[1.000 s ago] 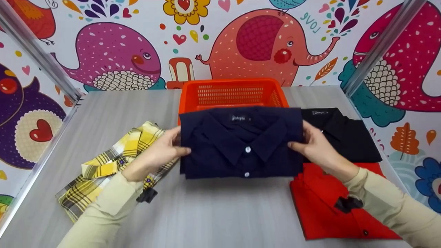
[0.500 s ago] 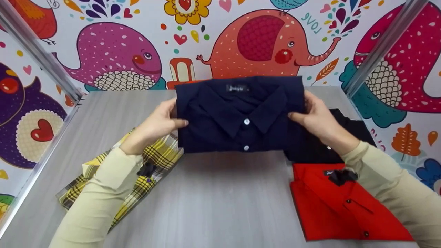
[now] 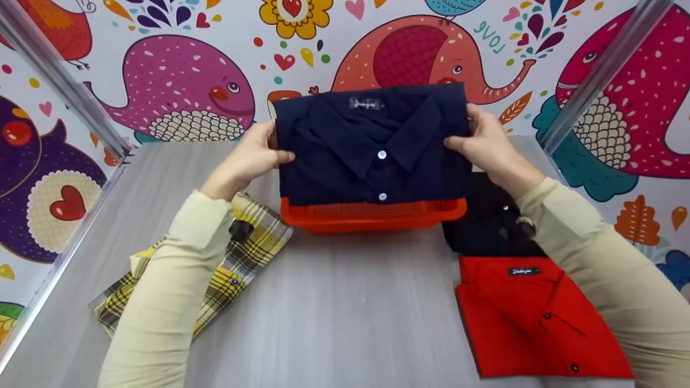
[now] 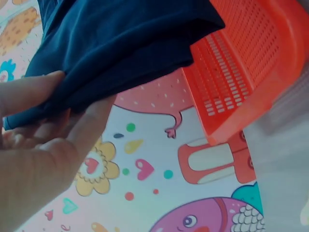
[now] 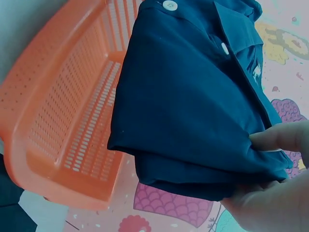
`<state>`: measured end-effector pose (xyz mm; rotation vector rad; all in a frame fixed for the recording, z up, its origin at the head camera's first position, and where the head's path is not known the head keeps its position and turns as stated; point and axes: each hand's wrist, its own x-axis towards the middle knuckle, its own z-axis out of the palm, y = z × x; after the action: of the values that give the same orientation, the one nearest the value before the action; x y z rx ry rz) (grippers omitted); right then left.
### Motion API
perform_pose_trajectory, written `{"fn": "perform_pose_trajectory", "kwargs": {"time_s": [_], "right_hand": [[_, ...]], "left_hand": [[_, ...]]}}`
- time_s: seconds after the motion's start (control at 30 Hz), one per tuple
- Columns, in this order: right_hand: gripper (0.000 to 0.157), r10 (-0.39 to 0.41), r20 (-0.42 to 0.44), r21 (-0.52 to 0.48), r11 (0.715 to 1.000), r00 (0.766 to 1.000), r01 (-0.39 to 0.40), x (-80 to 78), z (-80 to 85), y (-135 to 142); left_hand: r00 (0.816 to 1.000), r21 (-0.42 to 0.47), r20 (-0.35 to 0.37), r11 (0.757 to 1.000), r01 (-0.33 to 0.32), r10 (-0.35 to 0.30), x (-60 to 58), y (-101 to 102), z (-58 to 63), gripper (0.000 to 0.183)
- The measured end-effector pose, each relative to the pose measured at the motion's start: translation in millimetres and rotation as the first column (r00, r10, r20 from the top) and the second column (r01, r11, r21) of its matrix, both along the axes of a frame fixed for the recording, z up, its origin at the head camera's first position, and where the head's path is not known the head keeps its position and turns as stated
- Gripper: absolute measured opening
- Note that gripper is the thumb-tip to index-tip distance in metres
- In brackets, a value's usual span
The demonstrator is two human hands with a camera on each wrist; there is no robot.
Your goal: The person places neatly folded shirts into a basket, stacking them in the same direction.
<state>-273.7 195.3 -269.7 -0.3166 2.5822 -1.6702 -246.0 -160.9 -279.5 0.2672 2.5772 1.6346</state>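
Observation:
A folded navy shirt (image 3: 334, 156) with white buttons and a dark collar label hangs level between both hands. My left hand (image 3: 248, 159) pinches its left side, thumb on the front and fingers behind. On the opposite side, my right hand (image 3: 488, 148) grips the cloth the same way. Below and behind the shirt is an orange plastic basket (image 3: 372, 218), its near rim showing under the shirt's lower edge. Both wrist views show the basket's slotted inside, with the shirt held above and beside its opening.
A yellow plaid shirt (image 3: 264, 231) lies at the left, partly under the left forearm. At the right lie a folded black shirt (image 3: 480, 221) and, nearer, a folded red shirt (image 3: 517, 323). Cartoon-printed walls (image 3: 302, 118) with metal corner posts close in the grey table (image 3: 345, 302).
Both hands have raised the navy shirt and carried it farther back, up over the basket. The basket's near rim now shows beneath it; the other shirts lie still.

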Motion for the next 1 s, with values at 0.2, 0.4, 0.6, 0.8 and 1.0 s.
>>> {"fn": "perform_pose_trajectory", "kwargs": {"time_s": [0.2,0.4,0.6,0.8,1.0], "right_hand": [[0.049,0.001,0.018,0.071,0.997,1.000,-0.002,-15.4,-7.2,-6],[0.053,-0.011,-0.003,0.212,0.977,1.000,0.011,-33.1,-18.8,-14],[0.053,-0.007,-0.003,0.342,0.940,1.000,0.008,-49.7,-31.6,-17],[0.051,0.034,0.017,0.469,0.882,0.999,-0.038,-53.5,-47.4,-19],[0.058,0.070,0.104,0.495,0.861,0.992,-0.113,-58.2,-58.3,-24]], "left_hand": [[1.000,-0.058,0.002,0.998,-0.022,0.022,-20.3,-1,-9.2,0.058],[0.997,-0.155,0.019,0.985,-0.070,0.074,-38.9,4,-21.4,0.059],[0.995,-0.295,0.039,0.953,-0.075,0.091,-55.5,13,-31.1,0.046],[0.999,-0.466,0.009,0.884,-0.042,0.053,-63.9,18,-47.9,0.058],[0.996,-0.498,0.088,0.867,0.015,0.034,-62.7,20,-56.3,0.062]]}}
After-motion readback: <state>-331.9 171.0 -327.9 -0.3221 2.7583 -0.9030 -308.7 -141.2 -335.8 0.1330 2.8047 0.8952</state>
